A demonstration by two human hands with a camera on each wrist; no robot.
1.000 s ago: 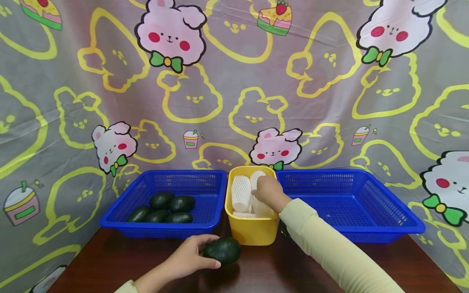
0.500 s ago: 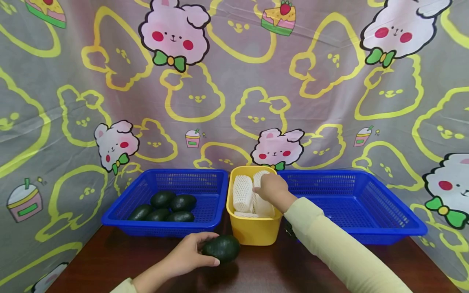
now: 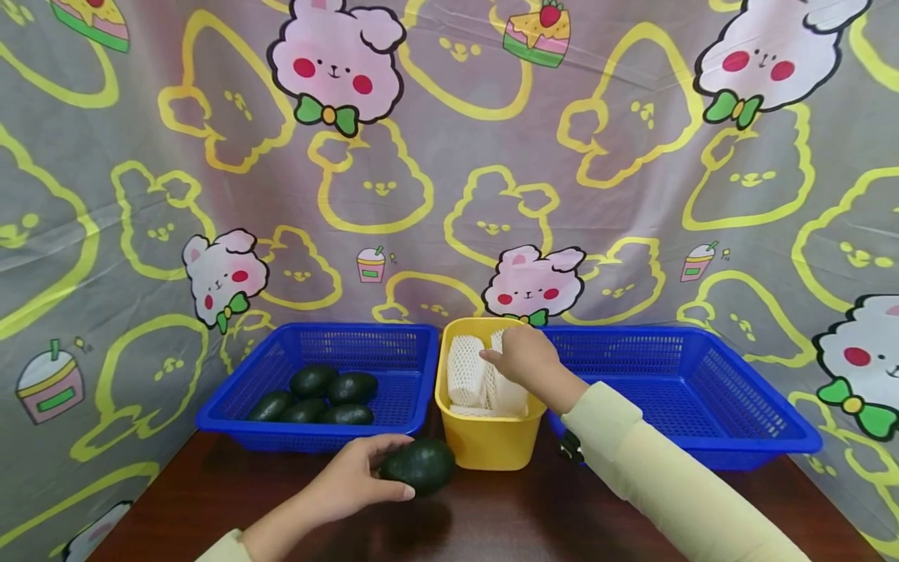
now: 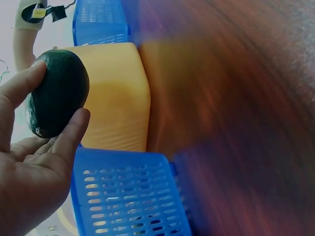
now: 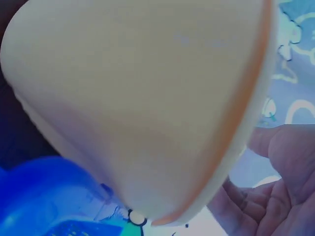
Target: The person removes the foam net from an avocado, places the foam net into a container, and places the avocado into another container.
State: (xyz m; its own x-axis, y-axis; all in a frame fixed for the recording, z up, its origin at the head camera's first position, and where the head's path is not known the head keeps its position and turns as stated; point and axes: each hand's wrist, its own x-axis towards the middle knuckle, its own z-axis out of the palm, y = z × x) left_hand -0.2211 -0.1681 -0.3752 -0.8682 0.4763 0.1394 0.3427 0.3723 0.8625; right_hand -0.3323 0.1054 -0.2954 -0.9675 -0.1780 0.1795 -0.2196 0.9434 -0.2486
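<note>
In the head view my left hand point(image 3: 361, 476) grips a dark green avocado point(image 3: 419, 467) above the table, just in front of the yellow bin point(image 3: 492, 442). Thumb and fingers lie on opposite sides of the avocado point(image 4: 59, 93) in the left wrist view. White foam net sleeves point(image 3: 466, 371) stand in the bin. My right hand point(image 3: 528, 361) reaches over the bin's right side, at the right-hand foam net point(image 3: 507, 394). Its fingertips are hidden there, and the bin wall blocks them in the right wrist view, so whether they hold the net is unclear.
A blue basket point(image 3: 396, 429) on the left holds several avocados point(image 3: 351, 388). Another blue basket point(image 3: 737, 446) stands right of the bin, with no avocados visible in it. The brown table point(image 3: 492, 515) runs in front, and a patterned cloth point(image 3: 435, 257) hangs behind.
My left hand has lifted the avocado slightly and drawn it a little left. The right hand has shifted slightly right over the bin, its sleeve moving right too.
</note>
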